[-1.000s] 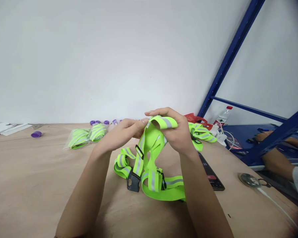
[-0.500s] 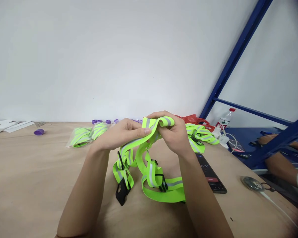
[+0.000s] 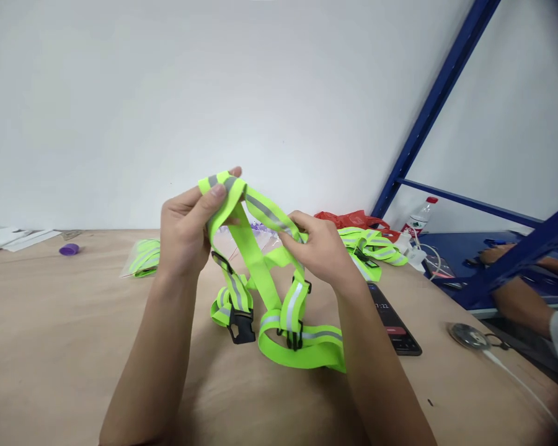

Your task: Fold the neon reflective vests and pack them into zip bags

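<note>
A neon-yellow reflective harness point(image 3: 255, 263) with grey stripes hangs between my two hands above the table. My left hand point(image 3: 188, 226) is closed on it, the thumb pressing a folded loop of strap against the fingers. Lower and to the right, my right hand point(image 3: 318, 248) pinches another strap. A black buckle point(image 3: 242, 326) dangles at the lower left of the harness. Black strap adjusters point(image 3: 295, 337) sit on its right part, where a wide loop rests low near my right forearm. My forearm hides the end of that loop.
A bagged neon strap bundle point(image 3: 146, 257) lies left, beyond it a purple cap point(image 3: 69, 249) and white papers point(image 3: 16, 238). To the right are loose harnesses point(image 3: 372, 244), a red bag point(image 3: 353, 220), a phone point(image 3: 395, 322), a bottle point(image 3: 421, 217), a blue frame point(image 3: 428, 118) and another person's arm point(image 3: 523, 303).
My left hand has moved up and left with the folded strap, apart from my right hand. The straps now stretch open between them, and the right hand has shifted slightly down its strap.
</note>
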Demonstrator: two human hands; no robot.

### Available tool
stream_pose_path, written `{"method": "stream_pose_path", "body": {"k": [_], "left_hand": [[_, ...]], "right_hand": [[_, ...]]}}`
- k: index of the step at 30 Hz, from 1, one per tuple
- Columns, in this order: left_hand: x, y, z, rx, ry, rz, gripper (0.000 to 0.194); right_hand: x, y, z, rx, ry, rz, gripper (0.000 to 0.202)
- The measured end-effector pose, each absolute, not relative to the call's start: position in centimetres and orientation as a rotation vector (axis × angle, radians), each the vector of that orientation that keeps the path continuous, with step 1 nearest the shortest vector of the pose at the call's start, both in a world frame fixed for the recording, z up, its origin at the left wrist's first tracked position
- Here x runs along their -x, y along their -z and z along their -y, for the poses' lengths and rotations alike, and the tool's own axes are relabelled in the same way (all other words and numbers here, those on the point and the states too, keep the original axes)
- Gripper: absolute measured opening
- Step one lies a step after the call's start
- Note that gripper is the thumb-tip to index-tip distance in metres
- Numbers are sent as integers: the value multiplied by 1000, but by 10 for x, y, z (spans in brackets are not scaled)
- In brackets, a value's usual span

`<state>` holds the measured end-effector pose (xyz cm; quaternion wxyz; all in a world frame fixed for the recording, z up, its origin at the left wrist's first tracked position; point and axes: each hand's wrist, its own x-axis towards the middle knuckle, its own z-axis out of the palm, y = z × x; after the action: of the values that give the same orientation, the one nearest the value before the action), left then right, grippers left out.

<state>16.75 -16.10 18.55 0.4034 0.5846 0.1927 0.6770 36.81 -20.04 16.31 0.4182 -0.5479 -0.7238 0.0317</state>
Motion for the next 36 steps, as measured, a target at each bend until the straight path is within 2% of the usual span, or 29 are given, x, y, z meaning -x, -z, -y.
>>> {"method": "stream_pose_path", "body": {"k": [6,13,17,24,26,30,36], "left_hand": [[-157,-189,163,-1474,-1920,-541,9],[-167,-195,181,-1520,-2016,-556,9],[-171,-198,187,-1529,-2075,-595,10],[-167,-198,194,-1565,-2086,-620,11],[-166,-198,197,-1584,-2074,-607,11],[-165,-200,202,-1571,-2098,-612,12],[-159,-205,199,-1510,-2272,-714,12]], "right_hand": [[-377,-158,190,1381,-25,1839,14],[-380,-148,178,1416,-175,1708,19],[-374,-146,180,1539,-334,1914,44],[-353,-118,168,1766,-457,2114,54],[-349,-107,159,1764,-567,2163,50],[-347,-95,147,1660,-796,2228,23],[-361,-111,146,1520,-584,2114,14]]}}
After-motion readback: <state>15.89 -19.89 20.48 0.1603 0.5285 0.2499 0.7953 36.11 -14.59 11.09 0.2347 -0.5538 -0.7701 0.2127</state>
